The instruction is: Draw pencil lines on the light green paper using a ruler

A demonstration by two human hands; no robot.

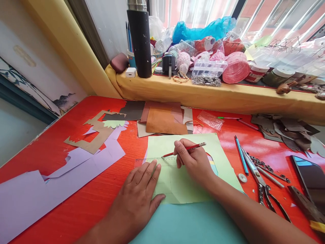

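A pale green sheet of paper (188, 193) lies in front of me, marked with faint pencil lines and partly over a teal sheet (193, 223). Across the green paper runs a clear ruler (158, 159). My left hand (139, 189) lies flat, its fingertips at the ruler's lower edge and its thumb out on the paper. A red pencil (196, 146) is pinched in my right hand (195, 162), tilted, with its tip at the ruler's upper edge. Under the right hand, a cut-out in the paper's right side is partly hidden.
Lilac paper (83, 183) and a brown cut-out card (93, 144) lie left. Leather pieces (162, 122) sit behind the paper. To the right are scissors (256, 174), a blue pen (241, 154), a phone (309, 179) and pliers (303, 203). A black flask (142, 44) stands on the sill.
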